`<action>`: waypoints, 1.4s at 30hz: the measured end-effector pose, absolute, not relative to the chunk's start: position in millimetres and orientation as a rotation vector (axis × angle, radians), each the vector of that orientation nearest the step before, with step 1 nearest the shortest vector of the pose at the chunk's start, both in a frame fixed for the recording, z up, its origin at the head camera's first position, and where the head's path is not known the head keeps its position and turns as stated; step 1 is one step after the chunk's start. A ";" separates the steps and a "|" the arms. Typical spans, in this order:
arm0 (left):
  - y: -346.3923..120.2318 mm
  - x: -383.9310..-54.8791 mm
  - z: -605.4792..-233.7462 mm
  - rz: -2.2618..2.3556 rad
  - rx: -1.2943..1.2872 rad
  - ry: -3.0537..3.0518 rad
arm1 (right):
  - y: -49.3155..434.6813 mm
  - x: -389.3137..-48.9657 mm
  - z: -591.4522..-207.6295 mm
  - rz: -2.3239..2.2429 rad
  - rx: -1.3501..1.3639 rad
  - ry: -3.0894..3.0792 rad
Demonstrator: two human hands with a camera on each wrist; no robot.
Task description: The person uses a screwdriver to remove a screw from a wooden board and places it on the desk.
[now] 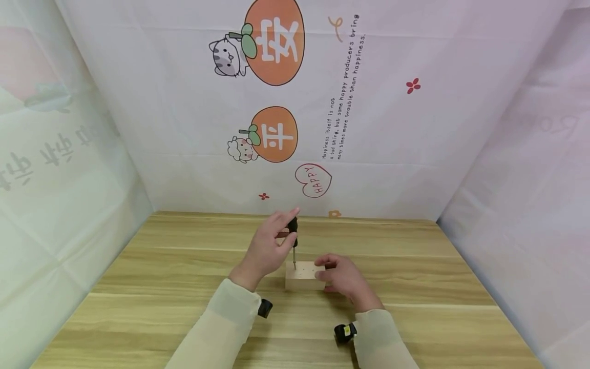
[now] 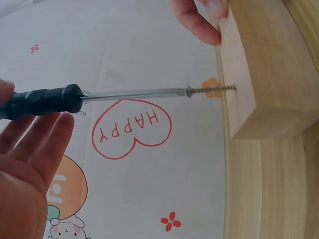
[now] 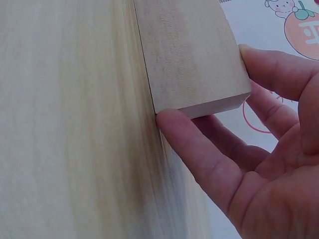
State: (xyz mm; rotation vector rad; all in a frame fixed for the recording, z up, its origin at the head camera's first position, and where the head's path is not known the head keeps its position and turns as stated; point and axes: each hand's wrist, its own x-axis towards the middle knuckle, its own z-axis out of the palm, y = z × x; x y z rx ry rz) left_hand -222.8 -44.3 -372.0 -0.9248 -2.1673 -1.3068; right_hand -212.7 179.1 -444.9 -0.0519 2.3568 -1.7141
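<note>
My left hand (image 1: pixel 265 251) holds a screwdriver (image 1: pixel 293 225) by its black handle, fingers along one side and the thumb across from them. The screwdriver stands upright over a pale wooden block (image 1: pixel 304 284). Its metal shaft meets the head of a threaded screw (image 2: pixel 212 90), whose tip is at the block's top face near the left end. Much of the thread still shows above the wood. Small dark dots mark that face further right. At the block's right end, my right hand (image 1: pixel 348 281) grips it, fingertips (image 3: pixel 174 119) pressed against its edges.
The block rests on a wood-grain table (image 1: pixel 184 292). Behind the table hangs a white printed cloth (image 1: pixel 378 189), with more cloth at both sides. Dark wrist cameras (image 1: pixel 344 333) sit at both sleeves.
</note>
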 end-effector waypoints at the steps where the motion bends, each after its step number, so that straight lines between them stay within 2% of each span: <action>1: -44.4 -222.6 -371.4 -1.313 -0.936 -2.164 | 179.2 -213.0 -445.2 -1.716 -0.051 2.359; 42: -41.0 -215.3 -364.8 -1.308 -1.004 -2.163 | 180.1 -213.1 -448.6 -1.706 -0.061 2.359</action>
